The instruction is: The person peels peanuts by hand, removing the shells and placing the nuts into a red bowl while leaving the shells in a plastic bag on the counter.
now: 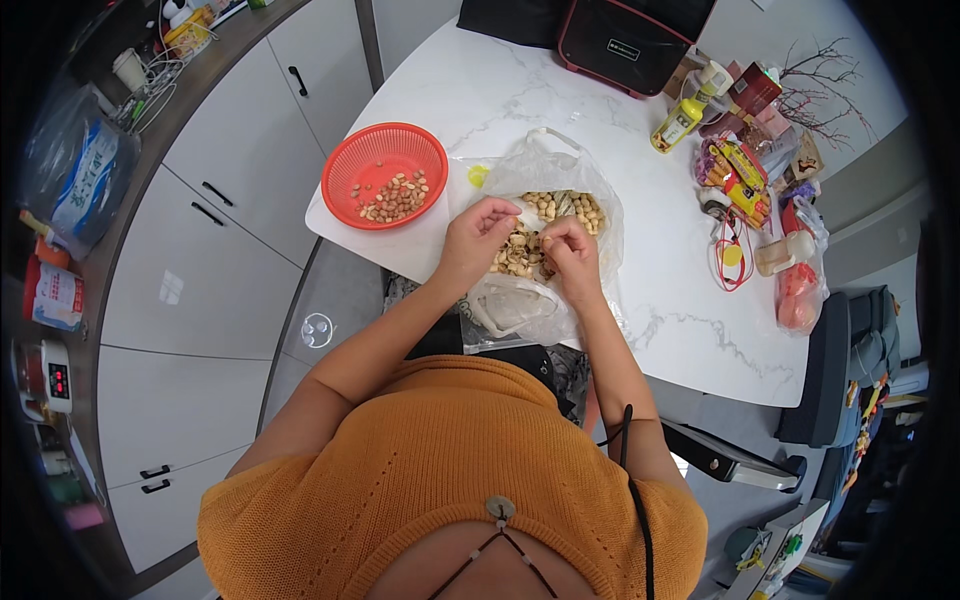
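Both my hands hover over a translucent plastic bag (610,185) lying spread on the table. My left hand (478,238) has its fingers pinched together; what sits at their tips is too small to make out. My right hand (573,258), a short way to the right, is curled with thumb and forefinger closed, and its grip is likewise unclear. Unshelled peanuts (582,208) fill the far part of the bag. Below my fingers lies a heap of broken peanut shells (518,255). To the left, a red plastic basket (345,165) holds reddish shelled peanut kernels (398,197).
A black and red appliance (625,50) stands at the table's far edge. Along the right are a yellow bottle (680,120), packaged food (735,180), a red cord (733,255) and a jar (785,253). White cabinets (220,250) line the left.
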### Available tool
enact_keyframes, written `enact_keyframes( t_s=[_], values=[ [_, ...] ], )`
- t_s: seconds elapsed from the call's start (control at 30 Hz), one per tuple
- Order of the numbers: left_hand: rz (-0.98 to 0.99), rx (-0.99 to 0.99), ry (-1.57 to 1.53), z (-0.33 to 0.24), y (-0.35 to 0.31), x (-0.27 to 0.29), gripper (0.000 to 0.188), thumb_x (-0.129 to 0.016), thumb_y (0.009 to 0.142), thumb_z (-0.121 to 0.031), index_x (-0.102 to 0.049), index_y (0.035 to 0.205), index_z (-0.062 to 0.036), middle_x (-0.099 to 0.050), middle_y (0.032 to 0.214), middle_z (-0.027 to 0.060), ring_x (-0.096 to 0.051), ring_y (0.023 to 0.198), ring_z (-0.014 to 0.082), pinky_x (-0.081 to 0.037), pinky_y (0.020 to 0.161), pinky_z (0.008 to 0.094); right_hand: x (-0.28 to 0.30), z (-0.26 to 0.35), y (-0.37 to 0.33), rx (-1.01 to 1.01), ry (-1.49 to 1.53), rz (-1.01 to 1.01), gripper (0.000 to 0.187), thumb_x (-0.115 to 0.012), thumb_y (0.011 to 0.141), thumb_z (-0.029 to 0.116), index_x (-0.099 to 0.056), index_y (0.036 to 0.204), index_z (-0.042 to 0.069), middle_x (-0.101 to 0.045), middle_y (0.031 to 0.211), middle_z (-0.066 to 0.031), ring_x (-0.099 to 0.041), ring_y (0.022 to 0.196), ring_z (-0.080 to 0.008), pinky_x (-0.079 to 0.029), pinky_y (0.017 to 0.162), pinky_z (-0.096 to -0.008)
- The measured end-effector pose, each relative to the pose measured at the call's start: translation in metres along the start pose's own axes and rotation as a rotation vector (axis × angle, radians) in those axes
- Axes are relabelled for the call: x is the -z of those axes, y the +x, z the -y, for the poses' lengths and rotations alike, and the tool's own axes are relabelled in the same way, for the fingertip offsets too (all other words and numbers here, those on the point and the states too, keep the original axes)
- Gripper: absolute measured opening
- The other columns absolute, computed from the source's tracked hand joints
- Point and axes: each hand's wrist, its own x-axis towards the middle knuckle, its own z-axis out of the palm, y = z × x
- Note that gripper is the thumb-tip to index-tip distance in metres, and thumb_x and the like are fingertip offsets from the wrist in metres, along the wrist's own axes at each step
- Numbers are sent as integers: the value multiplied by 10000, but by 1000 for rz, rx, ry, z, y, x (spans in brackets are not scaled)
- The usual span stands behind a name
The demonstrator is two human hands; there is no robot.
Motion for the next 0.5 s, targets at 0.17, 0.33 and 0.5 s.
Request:
enact_keyframes(
  t_s=[0.17, 0.33, 0.5],
  values=[
    [3, -19, -5, 0, 0, -1, 128, -512, 859, -38, -557, 975, -7, -514, 775, -35, -446, 679, 18, -383, 610, 156, -6, 11, -1, -144, 52, 9, 19, -533, 831, 42, -526, 842, 29, -535, 671, 4, -401, 478, -29, -308, 427, -166],
    [-1, 14, 34, -1, -1, 1, 115, -514, 860, -45, -561, 957, -5, -519, 764, -33, -453, 677, 16, -385, 608, 157, -4, 3, 0, -180, 64, -4, 83, -577, 840, 82, -532, 864, 17, -585, 698, -34, -435, 471, -40, -334, 416, -166],
    [47, 68, 10, 4, 0, 2, 98, -530, 855, -54, -567, 932, -5, -538, 767, -30, -469, 681, 17, -388, 609, 157, -4, -1, -1, -133, 38, -38, 81, -582, 837, 78, -531, 844, 16, -567, 673, -18, -430, 464, -33, -334, 412, -164]
  ],
)
